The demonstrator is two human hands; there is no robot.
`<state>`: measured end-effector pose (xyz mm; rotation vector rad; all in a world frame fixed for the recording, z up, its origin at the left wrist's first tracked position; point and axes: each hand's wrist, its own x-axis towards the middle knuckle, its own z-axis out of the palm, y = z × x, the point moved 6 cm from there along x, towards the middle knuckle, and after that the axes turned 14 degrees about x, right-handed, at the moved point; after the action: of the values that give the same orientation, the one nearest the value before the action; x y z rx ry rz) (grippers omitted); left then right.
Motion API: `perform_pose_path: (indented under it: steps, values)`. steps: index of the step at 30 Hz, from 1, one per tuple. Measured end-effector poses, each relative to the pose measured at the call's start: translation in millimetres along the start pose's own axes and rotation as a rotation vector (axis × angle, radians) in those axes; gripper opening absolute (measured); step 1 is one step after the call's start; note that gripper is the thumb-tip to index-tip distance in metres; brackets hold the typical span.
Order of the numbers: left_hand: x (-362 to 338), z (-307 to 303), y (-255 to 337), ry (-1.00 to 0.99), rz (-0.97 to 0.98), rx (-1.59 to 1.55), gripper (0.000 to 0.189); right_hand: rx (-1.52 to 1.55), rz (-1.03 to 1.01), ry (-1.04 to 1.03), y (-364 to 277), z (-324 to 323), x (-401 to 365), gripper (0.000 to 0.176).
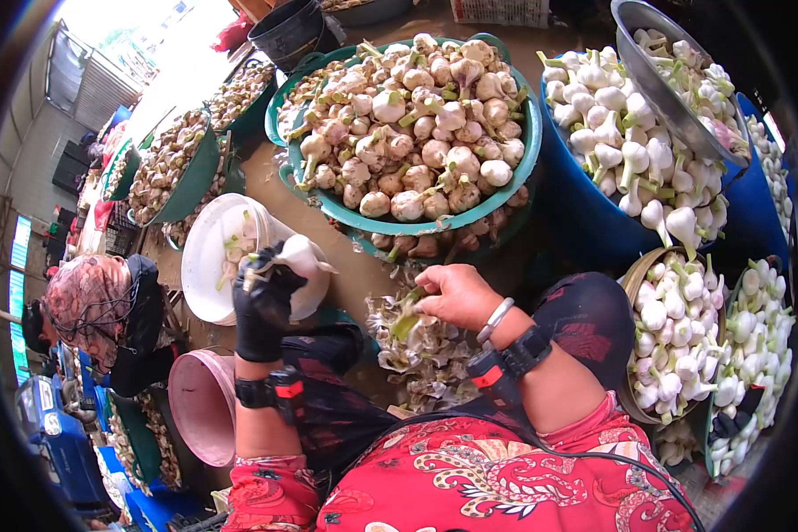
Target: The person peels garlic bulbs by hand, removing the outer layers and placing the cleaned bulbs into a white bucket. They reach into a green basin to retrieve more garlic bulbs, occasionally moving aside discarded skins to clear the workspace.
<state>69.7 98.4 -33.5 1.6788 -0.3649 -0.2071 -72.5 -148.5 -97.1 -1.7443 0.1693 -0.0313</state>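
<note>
My left hand (268,301), in a black glove, is closed around a white garlic bulb (300,254) held above the rim of a white bucket (206,297). Pale garlic pieces (238,238) lie inside that bucket. Bare and with a bangle at the wrist, my right hand (465,297) has its fingers curled together. A greenish strip of garlic peel (404,324) shows at its fingertips, apparently pinched there. Below it, a heap of loose garlic skins (426,355) lies between my knees.
Ahead stands a green basket (530,182) piled with unpeeled garlic. To the right are a blue barrel (569,191) of cleaned white bulbs, a tilted metal basin (652,84) and a woven basket (634,284). A pink bucket (195,408) sits left, near another person (93,306).
</note>
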Motion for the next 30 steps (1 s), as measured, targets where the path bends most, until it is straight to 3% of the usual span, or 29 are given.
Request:
perform_pose_path:
  steps: [3, 5, 6, 7, 8, 9, 10, 12, 13, 14, 15, 16, 17, 18, 19, 21, 23, 25, 26, 30]
  values:
    - [-0.9, 16.6, 35.6, -0.11, 0.043, 0.094, 0.031, 0.218, -0.038, 0.089, -30.2, 14.6, 3.3, 0.042]
    - [-11.5, 58.9, 49.5, -0.309, 0.392, 0.689, 0.03, 0.379, -0.051, 0.14, -39.0, 19.9, 6.4, 0.044]
    - [-15.6, 62.3, 17.2, -0.289, 0.152, 0.174, 0.028, 0.498, -0.131, 0.163, -42.5, 22.0, 7.4, 0.045]
    - [-22.5, 87.3, 34.9, -0.31, 0.489, 0.756, 0.026, 0.618, -0.213, 0.188, -45.0, 21.7, 6.5, 0.045]
    - [-28.7, 96.9, 30.8, -0.288, 0.149, 0.378, 0.023, 0.587, -0.253, 0.252, -47.7, 16.7, 4.8, 0.027]
    - [-38.4, 105.7, 26.4, -0.244, -0.185, -0.002, 0.021, 0.589, -0.252, 0.249, -44.8, 11.8, 5.7, 0.027]
    - [-34.7, 102.2, 26.2, -0.235, -0.185, 0.001, 0.021, 0.622, -0.232, 0.236, -38.7, 4.8, 6.5, 0.019]
    - [-33.3, 95.6, 60.7, -0.246, 0.695, 0.833, 0.01, 0.608, -0.22, 0.292, -32.5, -4.6, 7.2, 0.011]
    - [-18.5, 59.6, 36.0, -0.111, 0.415, 0.746, 0.009, 0.579, -0.178, 0.294, -28.1, -8.5, 7.5, 0.014]
    - [-6.9, 29.8, 41.9, -0.111, 0.071, 0.599, 0.014, 0.567, -0.141, 0.246, -24.5, -7.7, 8.4, 0.014]
    - [2.3, -7.3, 44.0, -0.021, 0.341, 0.742, 0.019, 0.552, -0.103, 0.204, -21.0, -6.6, 9.2, 0.014]
    - [6.4, -24.0, 76.1, 0.075, 0.334, 0.61, 0.023, 0.412, -0.106, 0.131, -22.1, -1.7, 8.6, 0.015]
    - [26.6, -72.1, 63.9, 0.153, 0.182, 0.504, 0.025, 0.27, -0.108, 0.066, -23.2, 3.4, 6.3, 0.016]
    - [44.4, -111.8, 51.3, 0.225, 0.157, 0.872, 0.025, 0.13, -0.1, -0.046, -29.6, 9.7, -0.1, 0.015]
    - [47.7, -104.6, 61.3, 0.251, 0.215, 0.869, 0.024, -0.038, -0.15, -0.174, -29.3, 19.8, -0.1, 0.017]
    - [49.1, -48.1, 76.7, 0.116, 0.254, 0.845, 0.024, -0.023, -0.009, -0.158, -30.4, 19.0, -1.5, 0.019]
    - [46.3, 41.0, 77.0, -0.116, 0.285, 0.825, 0.027, 0.11, -0.02, -0.085, -31.5, 13.8, 0.2, 0.02]
    - [55.6, 111.7, 51.5, -0.269, 0.555, 1.01, 0.028, 0.186, -0.083, 0.106, -34.4, -3.5, -2.3, 0.019]
    - [63.4, 141.9, 37.1, -0.324, 0.507, 1.06, 0.031, 0.056, -0.176, 0.17, -25.2, -6.9, -1.4, 0.022]
    - [90.3, 218.6, -0.5, -0.447, 0.404, 1.414, 0.038, -0.033, -0.107, 0.338, -27.6, -33.4, -8.9, 0.032]
